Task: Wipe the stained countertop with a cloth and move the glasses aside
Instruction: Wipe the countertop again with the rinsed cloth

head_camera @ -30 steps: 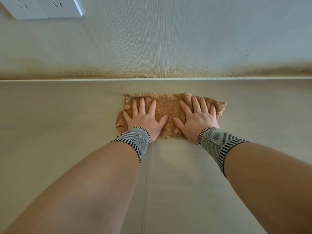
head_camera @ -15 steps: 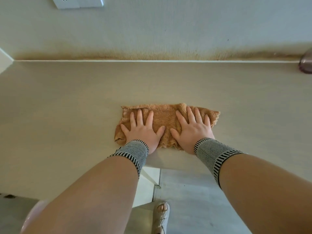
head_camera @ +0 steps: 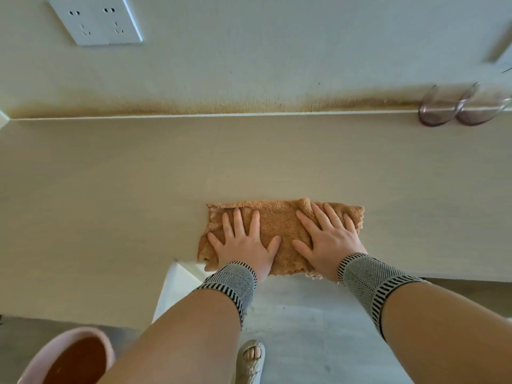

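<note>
A brown fluffy cloth (head_camera: 279, 220) lies flat at the near edge of the beige countertop (head_camera: 138, 189), its near hem hanging slightly over the edge. My left hand (head_camera: 243, 242) presses on the cloth's left half with fingers spread straight. On the right half my right hand (head_camera: 328, 239) presses the same way. Two clear purplish glasses (head_camera: 462, 106) stand side by side at the back right of the countertop against the wall. A brownish stain band (head_camera: 249, 106) runs along the wall just above the counter's back edge.
A white double socket (head_camera: 97, 20) is on the wall at upper left. Below the counter edge, a pink bin with a brown inside (head_camera: 69, 358) stands on the floor at lower left, and a foot in a beige sandal (head_camera: 250, 358) is on the grey floor.
Both hands have pulled the cloth from near the back wall toward me to the counter's front edge. The view has dropped back, bringing the glasses, the bin and the floor into sight.
</note>
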Tool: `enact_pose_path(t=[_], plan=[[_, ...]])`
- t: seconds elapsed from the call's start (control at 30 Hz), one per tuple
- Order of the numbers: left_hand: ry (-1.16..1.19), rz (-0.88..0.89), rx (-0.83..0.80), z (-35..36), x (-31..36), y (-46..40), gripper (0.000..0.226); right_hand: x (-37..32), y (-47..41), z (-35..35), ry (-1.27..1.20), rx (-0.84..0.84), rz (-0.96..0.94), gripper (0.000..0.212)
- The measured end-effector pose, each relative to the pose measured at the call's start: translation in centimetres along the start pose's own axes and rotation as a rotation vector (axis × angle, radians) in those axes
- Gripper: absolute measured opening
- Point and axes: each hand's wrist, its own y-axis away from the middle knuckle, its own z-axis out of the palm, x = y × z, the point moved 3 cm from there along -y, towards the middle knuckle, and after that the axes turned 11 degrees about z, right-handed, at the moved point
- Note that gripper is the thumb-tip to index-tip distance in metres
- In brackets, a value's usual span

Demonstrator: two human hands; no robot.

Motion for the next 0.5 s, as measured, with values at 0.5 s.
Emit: enact_pose_path(t=[0.5], plan=[[-0.008,0.08,0.038,-3.9,2.2,-16.5,0.077,2.6,-14.5,-3.6,-0.016,0.036,0.103,0.074]])
